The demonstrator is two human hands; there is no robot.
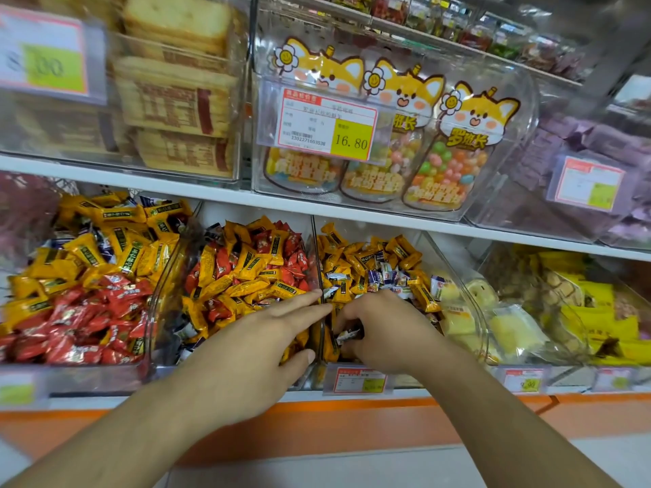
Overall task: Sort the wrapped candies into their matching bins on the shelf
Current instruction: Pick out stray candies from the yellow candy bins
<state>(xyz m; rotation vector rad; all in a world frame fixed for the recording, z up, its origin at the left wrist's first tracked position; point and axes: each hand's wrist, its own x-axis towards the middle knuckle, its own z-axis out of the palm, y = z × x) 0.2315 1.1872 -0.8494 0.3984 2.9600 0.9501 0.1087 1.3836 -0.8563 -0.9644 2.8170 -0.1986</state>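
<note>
Three clear bins on the lower shelf hold wrapped candies. The left bin (148, 332) has yellow and red ones mixed. The middle bin (310, 376) holds yellow and red candies (246, 272). The right bin (454, 276) holds yellow candies with small blue-and-white ones (384, 276). My left hand (260, 332) lies flat over the front of the middle bin, fingers straight, tips at the divider. My right hand (380, 329) reaches into the right bin, fingers curled round a dark-and-white wrapped candy (348, 335).
Further right stand bins of pale yellow packets (510, 329) and biscuits. The upper shelf carries cake slices (176, 100), fox-labelled jars of jelly beans (447, 170) and purple packets. Price tags (355, 380) hang on the bin fronts. An orange shelf edge (317, 417) runs below.
</note>
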